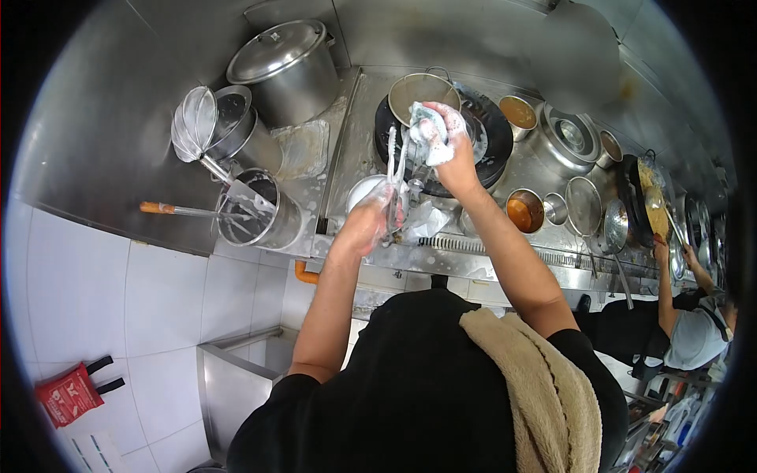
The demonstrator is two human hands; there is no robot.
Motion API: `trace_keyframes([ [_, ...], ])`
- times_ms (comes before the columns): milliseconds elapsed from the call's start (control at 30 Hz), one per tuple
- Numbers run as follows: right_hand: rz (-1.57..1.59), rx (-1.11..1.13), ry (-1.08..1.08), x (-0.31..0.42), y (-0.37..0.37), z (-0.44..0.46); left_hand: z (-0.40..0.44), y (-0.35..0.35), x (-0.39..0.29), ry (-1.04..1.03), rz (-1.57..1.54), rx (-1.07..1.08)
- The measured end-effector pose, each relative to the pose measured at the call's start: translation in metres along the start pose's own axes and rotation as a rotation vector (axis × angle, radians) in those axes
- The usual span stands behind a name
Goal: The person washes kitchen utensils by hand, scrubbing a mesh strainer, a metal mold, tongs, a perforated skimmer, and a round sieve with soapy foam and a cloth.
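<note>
My left hand (367, 225) is closed around the lower end of metal tongs (392, 162), whose arms point up and away from me. White suds cover its fingers. My right hand (456, 158) grips a wet, foamy white cloth (426, 135), just above and right of the tongs' tips. Beneath my hands sits a black wok (498, 134). A round mesh strainer (416, 88) rests over the wok's far left part. Beside my left hand is a pale round bowl (361, 189), partly covered by the hand. A crumpled whitish piece (426, 221) lies at the counter's front.
Left stand a lidded stockpot (303, 83) and a metal pot (288, 225) holding a broad blade and an orange-handled tool; a large whisk (194, 122) leans there. Rightward are a sauce pot (526, 211), a mesh skimmer (583, 205) and a co-worker (694, 331) at another wok (635, 197).
</note>
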State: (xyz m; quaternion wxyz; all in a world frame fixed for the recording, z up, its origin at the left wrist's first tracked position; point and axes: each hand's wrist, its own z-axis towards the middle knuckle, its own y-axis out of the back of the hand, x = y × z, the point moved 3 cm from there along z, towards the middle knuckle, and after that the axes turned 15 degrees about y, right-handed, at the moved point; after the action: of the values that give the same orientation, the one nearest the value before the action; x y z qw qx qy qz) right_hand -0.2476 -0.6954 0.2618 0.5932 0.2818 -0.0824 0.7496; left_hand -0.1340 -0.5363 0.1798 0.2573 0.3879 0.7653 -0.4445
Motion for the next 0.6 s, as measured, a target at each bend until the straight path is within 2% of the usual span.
trace_keyframes([
  [33, 0.035, 0.001, -0.008, 0.0, -0.002, 0.0, -0.003, -0.003, 0.0, 0.009, -0.003, -0.008],
  [133, -0.12, 0.079, 0.09, 0.021, -0.002, 0.002, -0.006, -0.005, 0.005, 0.017, -0.007, -0.038],
  [233, -0.153, 0.355, 0.339, 0.032, -0.016, -0.021, -0.004, 0.001, 0.006, -0.019, 0.004, -0.09],
  [300, -0.248, 0.648, 0.439, 0.035, -0.027, -0.044, -0.006, 0.002, 0.004, -0.033, 0.009, -0.136],
  [367, -0.284, 0.552, 0.667, 0.009, -0.031, -0.051, -0.013, 0.001, 0.007, -0.014, 0.023, -0.196],
  [467, -0.477, 0.538, 0.399, 0.003, -0.025, -0.018, -0.02, -0.006, 0.008, -0.005, 0.068, -0.195],
  [567, -0.252, 0.617, 0.435, 0.017, -0.042, -0.045, -0.021, 0.0, 0.001, 0.003, 0.12, -0.254],
  [600, -0.173, 0.541, 0.489, 0.024, -0.043, -0.048, -0.02, 0.003, -0.001, 0.008, 0.131, -0.29],
])
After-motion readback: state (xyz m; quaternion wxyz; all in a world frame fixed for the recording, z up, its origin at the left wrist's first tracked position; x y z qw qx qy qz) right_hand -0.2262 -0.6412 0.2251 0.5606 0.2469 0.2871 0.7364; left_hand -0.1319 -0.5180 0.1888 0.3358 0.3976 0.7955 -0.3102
